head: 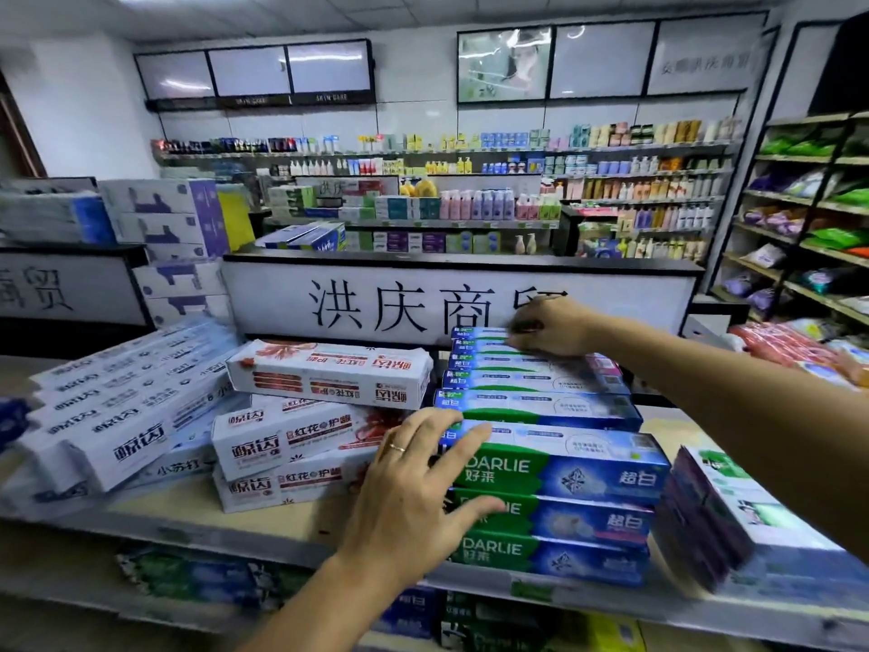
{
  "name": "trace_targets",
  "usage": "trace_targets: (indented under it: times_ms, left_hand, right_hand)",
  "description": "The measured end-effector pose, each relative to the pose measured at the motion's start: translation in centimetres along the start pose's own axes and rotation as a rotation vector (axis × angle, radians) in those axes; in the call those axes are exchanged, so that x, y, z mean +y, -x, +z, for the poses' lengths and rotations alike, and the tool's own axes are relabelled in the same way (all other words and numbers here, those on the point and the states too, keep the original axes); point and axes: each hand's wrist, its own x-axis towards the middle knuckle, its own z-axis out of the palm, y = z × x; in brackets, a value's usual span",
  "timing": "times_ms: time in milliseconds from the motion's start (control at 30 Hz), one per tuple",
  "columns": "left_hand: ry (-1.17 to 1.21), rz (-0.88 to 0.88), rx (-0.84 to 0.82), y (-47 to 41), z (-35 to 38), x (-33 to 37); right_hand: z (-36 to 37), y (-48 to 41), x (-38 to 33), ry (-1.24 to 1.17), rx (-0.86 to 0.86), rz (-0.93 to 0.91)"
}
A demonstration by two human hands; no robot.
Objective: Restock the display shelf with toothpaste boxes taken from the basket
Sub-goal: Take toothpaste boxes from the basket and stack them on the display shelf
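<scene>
While the left hand (423, 482), fingers spread flat, pushes the end of the green toothpaste boxes (559, 472) on the shelf (197, 527), the right hand (550, 329) bends over the top box (479, 332); gripping or not, I cannot tell. This looks like tidying. Next, fetch more from the basket.

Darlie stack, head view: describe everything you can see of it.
The Darlie stack is green-and-blue cardboard toothpaste boxes lying flat, long sides forward, three high at the front and stepped higher behind, on the shelf. The left hand presses spread fingers on the front boxes' left ends; the right hand pinches the rear top box.
</scene>
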Motion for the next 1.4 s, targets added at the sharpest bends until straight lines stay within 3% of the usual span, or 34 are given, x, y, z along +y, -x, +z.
trace_targets:
  times_ms: [267,433,533,600,700,900,967,1000,1067,1133,1233,1400]
  left_hand:
    - [-0.009,-0.029,0.015,0.1,-0.2,0.4]
    - [0.123,-0.181,-0.076,0.3,-0.7,1.3]
    - [0.176,-0.250,-0.135,0.5,-0.8,1.8]
    - [0.173,-0.256,-0.140,0.5,-0.9,1.9]
    - [0.179,-0.265,-0.135,0.5,-1.0,2.2]
    - [0.171,-0.266,-0.105,0.8,-0.2,2.2]
    - [0.160,-0.238,-0.105,0.8,0.2,2.1]
    - [0.193,-0.236,-0.122,0.9,0.2,2.1]
    - [0.266,-0.218,-0.148,0.8,-0.2,1.8]
    - [0.293,-0.233,-0.113,1.0,-1.4,0.7]
    - [0.268,-0.288,0.011,1.9,-3.9,-2.0]
    - [-0.014,-0.338,0.132,4.4,-8.1,-9.3]
  right_hand:
    - [0.4,1.3,-0.4,0.034,0.059,-0.029]
    - [0.7,2.1,0.0,-0.020,0.045,0.046]
    - [0.9,3.6,1.1,-0.247,0.174,0.133]
    - [1.7,5.2,1.6,-0.535,0.296,0.282]
    - [3.2,7.4,1.0,-0.961,0.204,0.466]
    - [3.3,8.6,-0.1,-1.113,0.214,0.491]
    - [2.8,9.2,-0.5,-1.024,0.207,0.485]
    - [2.5,9.2,-0.7,-0.865,0.228,0.461]
    - [1.6,9.2,-1.1,-0.488,0.370,0.369]
    - [0.4,9.2,-3.7,-0.411,0.460,0.219]
    - [-0.9,9.1,-9.0,-0.404,0.395,0.059]
    - [-0.6,6.8,-18.0,-0.282,0.190,-0.070]
